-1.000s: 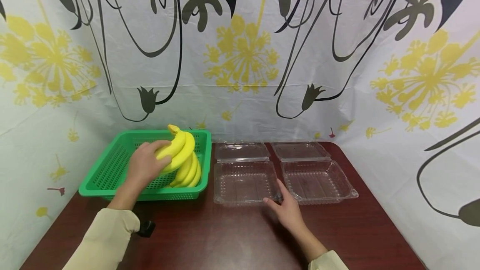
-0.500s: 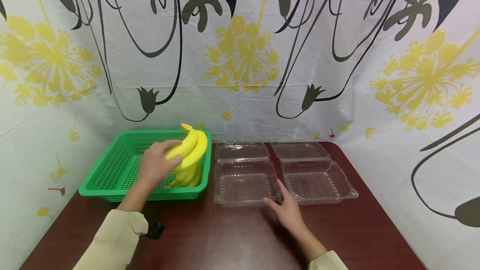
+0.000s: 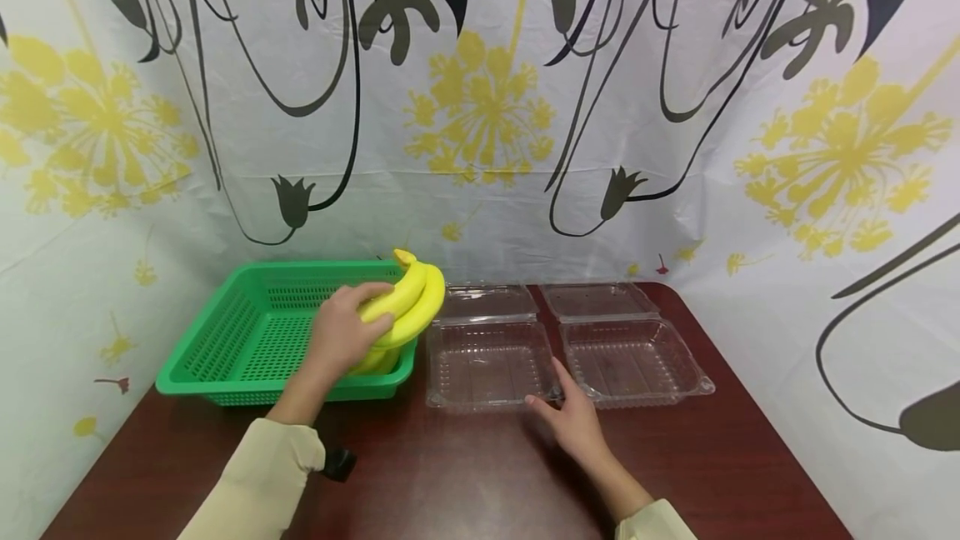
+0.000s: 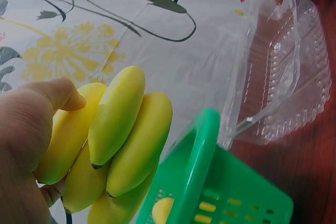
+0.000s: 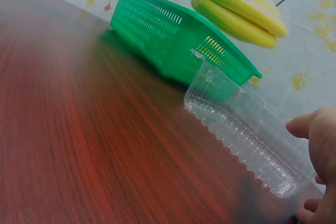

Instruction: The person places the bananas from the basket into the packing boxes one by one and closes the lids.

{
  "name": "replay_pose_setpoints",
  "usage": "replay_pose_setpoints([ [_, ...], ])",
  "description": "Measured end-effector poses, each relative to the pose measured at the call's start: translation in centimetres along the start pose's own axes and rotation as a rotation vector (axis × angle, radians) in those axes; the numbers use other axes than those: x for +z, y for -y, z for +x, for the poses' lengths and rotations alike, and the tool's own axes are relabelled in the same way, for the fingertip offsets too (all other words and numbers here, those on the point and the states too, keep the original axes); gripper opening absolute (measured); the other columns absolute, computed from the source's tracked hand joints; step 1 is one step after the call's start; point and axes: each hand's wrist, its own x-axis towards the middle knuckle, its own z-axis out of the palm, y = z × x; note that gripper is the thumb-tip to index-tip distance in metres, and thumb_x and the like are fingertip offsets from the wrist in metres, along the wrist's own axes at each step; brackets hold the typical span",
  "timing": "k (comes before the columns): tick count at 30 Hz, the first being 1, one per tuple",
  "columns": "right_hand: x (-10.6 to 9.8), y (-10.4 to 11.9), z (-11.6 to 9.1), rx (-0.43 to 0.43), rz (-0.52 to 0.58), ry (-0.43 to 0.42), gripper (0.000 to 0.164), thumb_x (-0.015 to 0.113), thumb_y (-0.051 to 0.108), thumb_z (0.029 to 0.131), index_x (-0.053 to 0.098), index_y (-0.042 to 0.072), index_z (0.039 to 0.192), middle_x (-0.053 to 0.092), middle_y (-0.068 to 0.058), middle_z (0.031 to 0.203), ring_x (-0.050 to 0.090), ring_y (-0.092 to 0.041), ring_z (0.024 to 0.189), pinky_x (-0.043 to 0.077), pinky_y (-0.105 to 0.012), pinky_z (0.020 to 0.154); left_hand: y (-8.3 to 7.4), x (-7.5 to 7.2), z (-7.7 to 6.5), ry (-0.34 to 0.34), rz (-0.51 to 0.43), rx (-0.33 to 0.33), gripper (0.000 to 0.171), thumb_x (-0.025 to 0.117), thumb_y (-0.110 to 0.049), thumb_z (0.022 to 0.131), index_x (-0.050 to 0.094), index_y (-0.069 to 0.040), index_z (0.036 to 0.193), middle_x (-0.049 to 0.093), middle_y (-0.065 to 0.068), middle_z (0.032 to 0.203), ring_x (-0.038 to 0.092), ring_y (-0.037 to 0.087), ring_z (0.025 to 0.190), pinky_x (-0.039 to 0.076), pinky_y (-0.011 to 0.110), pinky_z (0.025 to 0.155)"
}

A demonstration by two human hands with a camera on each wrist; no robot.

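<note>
My left hand (image 3: 341,332) grips a bunch of yellow bananas (image 3: 422,300) from the left, over the right side of the green basket (image 3: 198,386). In the left wrist view the thumb presses on one banana of the bunch (image 4: 123,129), whose tips face the camera. More bananas (image 3: 378,362) lie in the basket below, mostly hidden. At the front right corner of the left clear plastic container (image 3: 483,365), my right hand (image 3: 577,423) holds the corner between thumb and fingers. The right wrist view shows that thumb (image 5: 302,126) over the container's rim.
A second clear container (image 3: 630,365) stands to the right, its hinged lid (image 3: 598,301) laid back. The left container's lid (image 3: 487,302) also lies back, against the patterned cloth (image 3: 480,223). All stand on a dark red wooden table (image 3: 465,473).
My left hand has carried the banana bunch to the right, from over the basket's middle to its right rim, beside the left container. The right hand has stayed at its corner.
</note>
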Motion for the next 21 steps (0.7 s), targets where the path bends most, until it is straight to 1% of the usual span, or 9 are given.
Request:
replay_pose_setpoints([
  [4,0.0,0.0,0.0,-0.005,0.003,-0.003,0.079,0.076,0.029,0.085,0.037,0.001,0.148,0.047,-0.028,0.139,0.049,-0.042,0.123,0.045,-0.055,0.093,-0.5,0.7,0.0,0.020,0.016,0.006,0.037,0.069,-0.022,0.082,0.070,-0.017,0.118,0.066,0.008,0.103,0.052,0.024,0.080,0.041,0.037,0.064],
  [10,0.1,0.0,0.0,-0.009,0.013,0.003,0.079,0.076,0.028,0.086,0.036,0.001,0.148,0.046,-0.027,0.141,0.047,-0.042,0.125,0.044,-0.055,0.094,-1.2,1.4,0.0,0.030,0.017,0.006,0.037,0.070,-0.023,0.081,0.071,-0.019,0.118,0.065,0.007,0.104,0.052,0.023,0.080,0.041,0.037,0.064],
  [15,0.1,0.0,0.0,-0.007,0.005,-0.007,0.079,0.076,0.028,0.085,0.037,0.001,0.148,0.047,-0.029,0.139,0.047,-0.043,0.125,0.043,-0.056,0.095,-1.6,2.4,-0.3,0.030,-0.015,0.048,0.035,0.070,-0.022,0.083,0.071,-0.018,0.117,0.066,0.005,0.103,0.048,0.020,0.074,0.040,0.034,0.059],
  [21,0.1,0.0,0.1,-0.008,0.000,-0.016,0.079,0.077,0.027,0.085,0.037,0.000,0.148,0.048,-0.029,0.137,0.049,-0.042,0.123,0.044,-0.056,0.094,-2.5,3.8,-0.8,0.002,-0.071,0.098,0.033,0.069,-0.019,0.082,0.072,-0.017,0.115,0.066,0.002,0.098,0.048,0.018,0.076,0.040,0.033,0.060],
])
